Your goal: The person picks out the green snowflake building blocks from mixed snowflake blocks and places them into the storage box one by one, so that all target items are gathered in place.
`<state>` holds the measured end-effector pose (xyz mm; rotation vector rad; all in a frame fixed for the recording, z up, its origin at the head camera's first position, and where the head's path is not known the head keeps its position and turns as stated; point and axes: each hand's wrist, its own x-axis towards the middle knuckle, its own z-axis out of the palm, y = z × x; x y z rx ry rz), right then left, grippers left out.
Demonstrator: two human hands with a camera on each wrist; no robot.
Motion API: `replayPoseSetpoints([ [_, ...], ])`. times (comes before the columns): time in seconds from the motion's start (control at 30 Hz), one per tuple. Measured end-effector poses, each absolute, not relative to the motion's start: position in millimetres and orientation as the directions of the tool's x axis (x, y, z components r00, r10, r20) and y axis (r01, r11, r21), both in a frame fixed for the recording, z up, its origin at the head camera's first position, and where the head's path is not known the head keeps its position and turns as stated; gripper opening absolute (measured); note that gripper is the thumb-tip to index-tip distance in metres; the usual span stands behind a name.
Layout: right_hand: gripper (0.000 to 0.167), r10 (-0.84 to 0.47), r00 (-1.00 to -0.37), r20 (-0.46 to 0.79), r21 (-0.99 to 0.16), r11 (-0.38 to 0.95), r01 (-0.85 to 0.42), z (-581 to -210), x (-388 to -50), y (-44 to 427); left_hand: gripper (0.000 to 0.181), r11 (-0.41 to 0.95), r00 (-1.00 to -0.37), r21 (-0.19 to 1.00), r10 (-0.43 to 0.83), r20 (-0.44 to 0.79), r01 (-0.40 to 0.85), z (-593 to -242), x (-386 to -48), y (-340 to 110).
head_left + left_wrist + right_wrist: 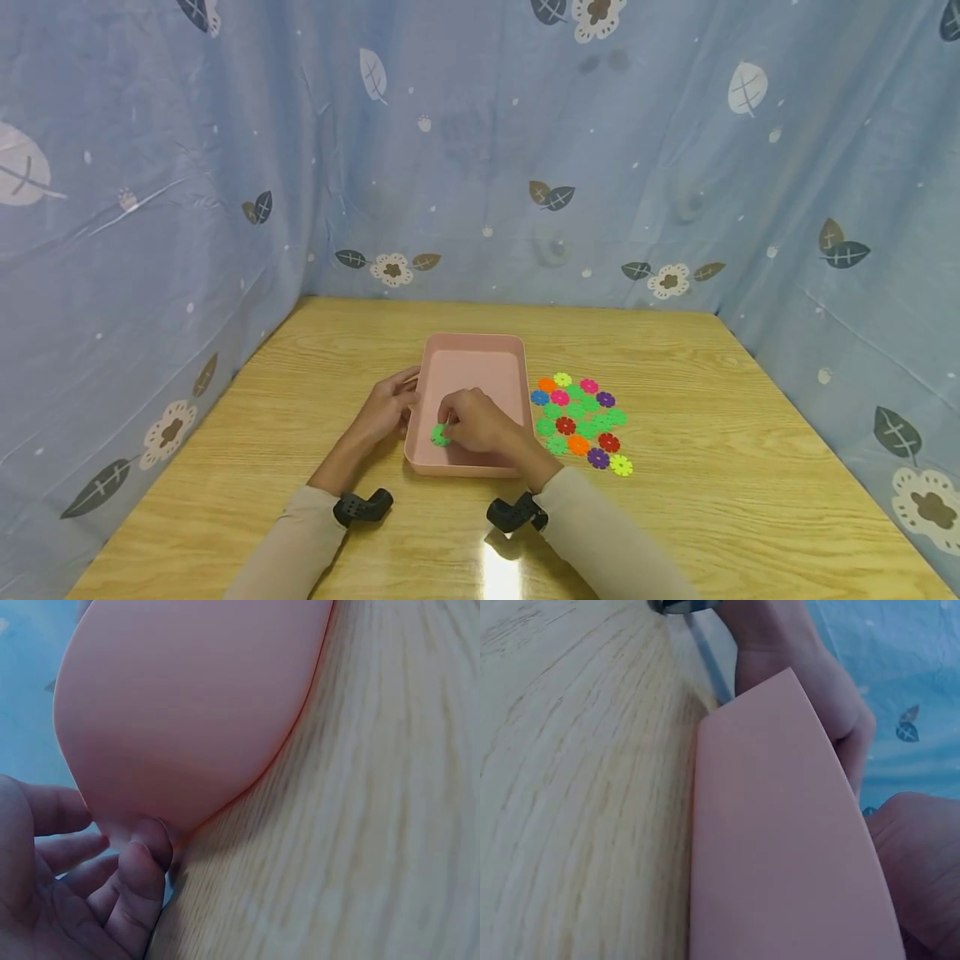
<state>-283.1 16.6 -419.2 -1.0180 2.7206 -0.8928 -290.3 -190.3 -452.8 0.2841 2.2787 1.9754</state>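
A shallow pink tray (480, 367) lies on the table before me. My left hand (386, 408) holds its left side, thumb at the rim and bent fingers against the outer wall; the left wrist view shows these fingers (142, 877) close up. Inside the tray's near part, my right hand (476, 422) pinches a green notched, flower-shaped plastic disc (438, 436) near the tray floor. Whether the disc touches the floor, I cannot tell. In the right wrist view the tray's wall (772, 825) hides most of that hand (922, 855) and the disc.
Right of the tray lies a loose spread of similar discs, several green (576, 411), others red (609, 442), orange (578, 445), purple (598, 458), pink, blue and yellow. The wooden table (712, 467) is bounded by a blue patterned curtain (480, 167) at the back and sides.
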Motion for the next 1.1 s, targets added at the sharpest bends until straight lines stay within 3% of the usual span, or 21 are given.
replayPoseSetpoints([
  [0.33, 0.008, -0.601, -0.799, 0.012, -0.499, 0.689, -0.526, -422.4, -279.3, -0.5, 0.057, 0.178, -0.976, 0.981, 0.214, 0.039, 0.078, -454.6, -289.1, -192.4],
  [0.6, 0.010, -0.572, -0.820, 0.011, -0.376, 0.758, -0.534, -421.5, -277.2, -7.6, 0.057, 0.184, -0.977, 0.980, 0.208, 0.037, 0.077, -451.8, -290.2, -190.8],
  [1.1, 0.011, -0.542, -0.837, 0.076, -0.431, 0.739, -0.518, -418.9, -273.3, -6.4, 0.057, 0.167, -0.975, 0.983, 0.219, 0.044, 0.081, -453.1, -291.4, -191.4],
])
